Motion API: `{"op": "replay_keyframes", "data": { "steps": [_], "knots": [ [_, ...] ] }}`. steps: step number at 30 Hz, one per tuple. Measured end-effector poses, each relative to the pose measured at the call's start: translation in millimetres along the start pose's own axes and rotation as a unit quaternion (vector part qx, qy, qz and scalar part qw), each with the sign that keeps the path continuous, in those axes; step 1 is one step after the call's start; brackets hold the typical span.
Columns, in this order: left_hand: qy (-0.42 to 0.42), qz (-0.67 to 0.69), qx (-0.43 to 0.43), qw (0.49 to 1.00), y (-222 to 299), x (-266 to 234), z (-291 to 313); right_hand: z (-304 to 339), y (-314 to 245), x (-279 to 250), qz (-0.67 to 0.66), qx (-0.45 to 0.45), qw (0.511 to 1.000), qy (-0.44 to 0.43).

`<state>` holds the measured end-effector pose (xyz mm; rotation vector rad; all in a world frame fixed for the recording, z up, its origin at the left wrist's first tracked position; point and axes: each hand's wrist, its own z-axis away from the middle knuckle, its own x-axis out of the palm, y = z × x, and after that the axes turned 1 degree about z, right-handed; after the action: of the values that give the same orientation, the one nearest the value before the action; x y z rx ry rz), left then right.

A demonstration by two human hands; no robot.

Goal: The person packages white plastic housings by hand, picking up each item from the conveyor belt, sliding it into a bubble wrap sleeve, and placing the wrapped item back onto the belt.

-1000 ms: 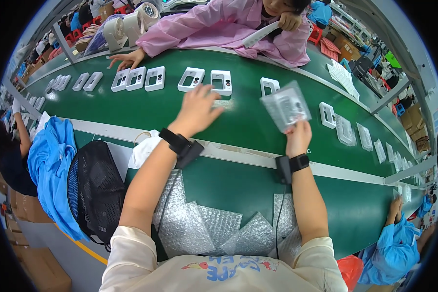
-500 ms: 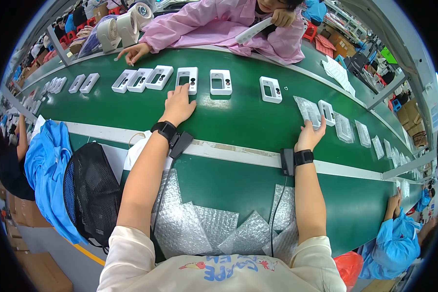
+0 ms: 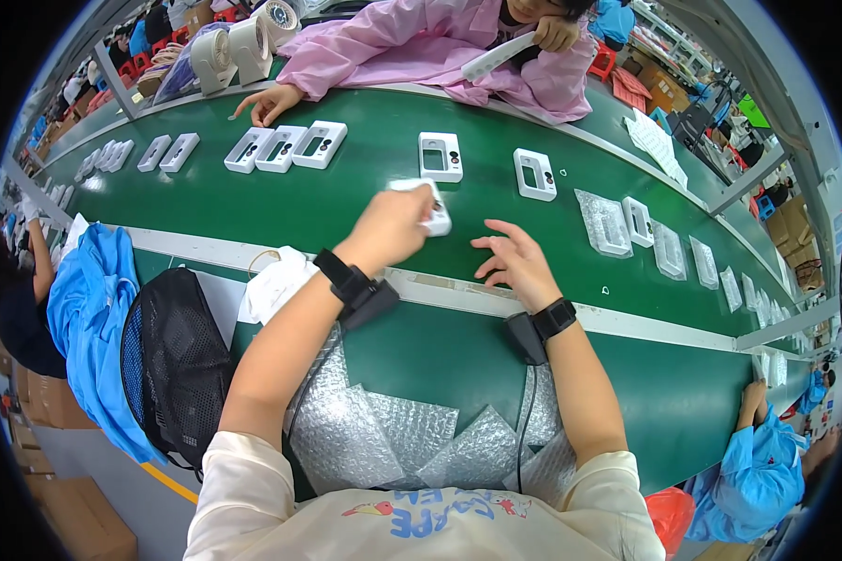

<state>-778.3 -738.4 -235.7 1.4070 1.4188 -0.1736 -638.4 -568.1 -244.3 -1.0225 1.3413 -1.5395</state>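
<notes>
My left hand (image 3: 388, 227) grips a white plastic housing (image 3: 437, 221) with a window and dark round spots, slightly tilted over the green belt; my fingers cover much of it. To its right, my right hand (image 3: 519, 264) has its fingers apart and holds nothing. Beyond the hands lie two more housings, one white housing (image 3: 441, 157) straight ahead and another housing (image 3: 535, 175) farther right. A housing in a clear bubble bag (image 3: 603, 222) rests right of my right hand, beside a bare housing (image 3: 637, 222). Flat bubble bags (image 3: 412, 432) are spread in front of my body.
A white rail (image 3: 477, 292) runs between the belt and the near green surface. Several housings (image 3: 281, 148) stand at the left. Across the belt a person in a pink smock (image 3: 393, 47) leans in. A black mesh bag (image 3: 180, 365) and blue cloth (image 3: 94, 309) lie at left.
My left hand has picked up a housing from the row and brought it right and nearer. My right hand has left the bagged housing and moved left toward the middle.
</notes>
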Motion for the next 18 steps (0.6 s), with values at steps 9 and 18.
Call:
{"op": "replay_keyframes", "data": {
  "steps": [9, 18],
  "knots": [
    [0.016, -0.02, 0.202, 0.979, 58.2, 22.5, 26.6, 2.8, 8.6, 3.7, -0.015, 0.019, 0.999, -0.049],
    [-0.372, 0.177, 0.393, 0.822, 117.5, 32.2, 78.9, -9.9, 14.4, -7.2, -0.156, -0.048, 0.986, -0.02]
  ]
}}
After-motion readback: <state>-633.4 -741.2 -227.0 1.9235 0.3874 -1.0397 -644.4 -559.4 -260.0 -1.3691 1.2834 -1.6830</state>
